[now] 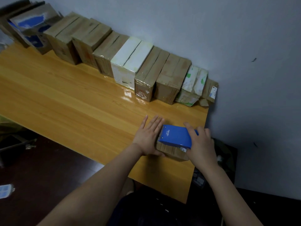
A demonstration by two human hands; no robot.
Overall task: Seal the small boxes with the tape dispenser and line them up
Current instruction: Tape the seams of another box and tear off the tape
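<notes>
Left hand point(149, 137) flat against one small box point(171, 151); right hand point(202, 144) clamped on one tape dispenser point(175, 136); about nine boxes point(128, 62) rowed across upper frame.

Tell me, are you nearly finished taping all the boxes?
Looks close. Done: a row of boxes stands along the wall, several shiny with tape. In hand: the right hand grips the blue tape dispenser on a small brown box, the left hand steadying it. Left: finish this one and add it to the row.
</notes>
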